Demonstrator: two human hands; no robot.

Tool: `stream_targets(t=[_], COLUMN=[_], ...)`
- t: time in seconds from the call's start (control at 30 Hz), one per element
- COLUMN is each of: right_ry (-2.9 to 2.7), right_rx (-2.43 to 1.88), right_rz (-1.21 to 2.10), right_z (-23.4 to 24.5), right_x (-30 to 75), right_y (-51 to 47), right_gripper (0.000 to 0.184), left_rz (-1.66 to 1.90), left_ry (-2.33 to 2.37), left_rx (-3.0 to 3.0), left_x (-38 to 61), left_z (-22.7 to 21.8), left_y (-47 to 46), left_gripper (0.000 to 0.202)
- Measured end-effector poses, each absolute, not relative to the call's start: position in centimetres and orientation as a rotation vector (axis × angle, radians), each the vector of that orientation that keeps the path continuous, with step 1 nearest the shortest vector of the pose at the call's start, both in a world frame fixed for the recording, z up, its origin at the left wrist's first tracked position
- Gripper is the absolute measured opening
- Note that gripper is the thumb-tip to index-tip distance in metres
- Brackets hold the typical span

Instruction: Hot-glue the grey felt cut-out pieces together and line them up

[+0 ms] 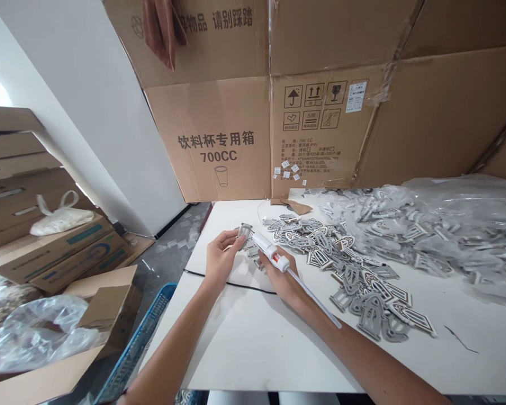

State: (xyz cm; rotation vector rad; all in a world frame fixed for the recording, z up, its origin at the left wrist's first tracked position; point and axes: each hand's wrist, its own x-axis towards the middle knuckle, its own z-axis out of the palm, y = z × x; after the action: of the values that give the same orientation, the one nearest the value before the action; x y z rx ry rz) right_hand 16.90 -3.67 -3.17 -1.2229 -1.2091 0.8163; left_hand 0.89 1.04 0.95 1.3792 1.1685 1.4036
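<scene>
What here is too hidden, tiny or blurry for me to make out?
Head view, all of it:
grey piece in the left hand: too small to read its pattern.
white tool: partly covered by the right hand.
cardboard box: fine print too small.
plastic bags: film blurs the contents; right edge cuts them.

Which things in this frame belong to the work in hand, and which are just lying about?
In hand: left hand holding a grey piece; right hand holding a white tool; pile of grey pieces on the table.
Lying about: cardboard boxes; blue basket; white bag; clear bag.
</scene>
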Motion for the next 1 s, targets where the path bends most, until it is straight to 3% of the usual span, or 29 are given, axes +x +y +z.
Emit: stream_targets(t=[0.33,0.67,1.0], right_ry=[-1.272,-1.113,-1.289], right_rx=[-1.257,-1.167,-1.171], right_rz=[0.791,0.853,0.683], right_z=[-2.7,-2.7,-2.3], right_x=[17.3,17.5,17.2], right_y=[-3.7,-3.9,-4.4], right_gripper=[0.032,0.041,0.032], left_rz=[1.437,1.427,1.365], left_ry=[1.292,1.069,1.154], left_rx=[1.921,1.093,1.116], left_x=[-1.0,-1.1,-0.5], left_z=[1.2,0.3,0.7], left_y=[1.7,2.7,2.1], left_gripper=[0.017,0.052,0.052])
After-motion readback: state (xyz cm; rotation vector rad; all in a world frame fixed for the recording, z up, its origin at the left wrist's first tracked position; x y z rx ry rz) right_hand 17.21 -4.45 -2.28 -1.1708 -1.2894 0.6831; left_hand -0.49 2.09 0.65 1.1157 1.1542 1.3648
